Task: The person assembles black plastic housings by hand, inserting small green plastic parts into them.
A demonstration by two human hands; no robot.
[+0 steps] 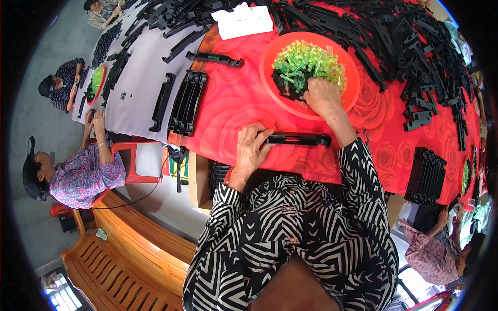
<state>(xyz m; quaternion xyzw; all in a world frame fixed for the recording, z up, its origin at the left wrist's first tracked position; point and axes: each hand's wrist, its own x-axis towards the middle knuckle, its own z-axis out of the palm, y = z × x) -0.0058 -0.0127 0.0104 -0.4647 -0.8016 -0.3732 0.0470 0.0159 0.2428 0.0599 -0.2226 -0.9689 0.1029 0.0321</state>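
Observation:
My left hand (252, 147) pinches the left end of a long black plastic bar (301, 139), which lies crosswise at the near edge of the red tablecloth. A slot in the bar's middle shows red. Above it and to the right stands a round red bowl (267, 72). Inside are many small translucent yellow-green tubes (306, 58) and, at the near left, small black pieces (284, 85). My right hand (322, 96) reaches into the bowl with its fingers bent down among the pieces. Its fingertips are hidden, so what they grasp does not show.
Left of my left hand lies a row of stacked black bars (188, 102). Heaps of black bars (384, 31) cover the far table. White tissue (243, 22) lies beyond the bowl, another stack (426, 176) at right. People sit left and right; a wooden bench (129, 259) stands lower left.

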